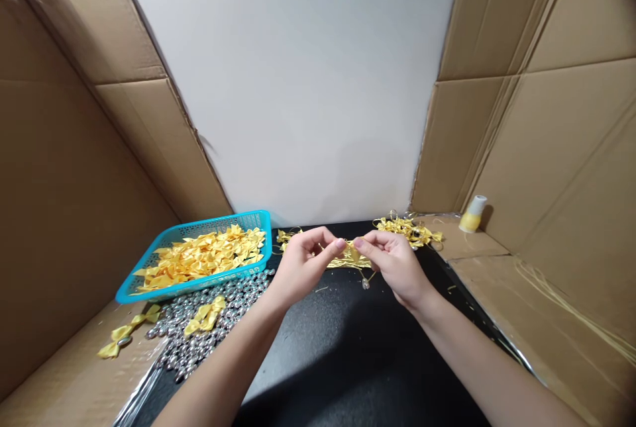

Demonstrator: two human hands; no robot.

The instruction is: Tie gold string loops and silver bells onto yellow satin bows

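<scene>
Above the black tabletop (322, 347), the left hand (303, 265) and right hand (393, 261) each have a closed pinch grip on a small yellow piece (352, 251), perhaps a ribbon bow though partly hidden, likely light, soft and slippery, best held by its edges.

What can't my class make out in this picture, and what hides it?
Head view: the exact form of the yellow piece between left hand and right hand; fingertips partly cover it.
Head view: whatever lies beneath the top yellow bows in the turquoise basket; those bows cover it.
Head view: where the pale yellow cords end; the right edge cuts them off.
</scene>
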